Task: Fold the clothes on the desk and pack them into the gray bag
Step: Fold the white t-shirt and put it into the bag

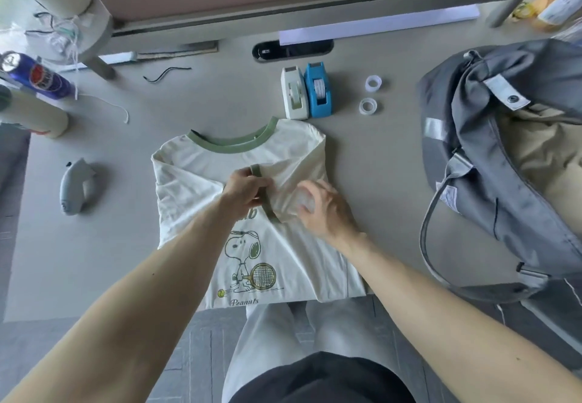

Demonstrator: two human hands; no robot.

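Observation:
A cream T-shirt (195, 188) with a green collar and a cartoon dog print lies flat on the desk, both sides folded inward. Its right sleeve, edged in green, is laid across the chest. My left hand (244, 191) pinches the green sleeve cuff (267, 204) at the shirt's middle. My right hand (324, 210) rests with fingers spread on the folded sleeve just right of the cuff. The gray bag (491, 157) stands open at the right, tan lining showing inside, its strap looping toward the desk's front edge.
Two tape dispensers, white (294, 94) and blue (318, 90), stand just behind the collar, with two tape rolls (370, 95) to their right. A gray fish-shaped toy (74, 186) lies left of the shirt. A blue can (37, 76) and a cream cylinder (34, 116) sit far left.

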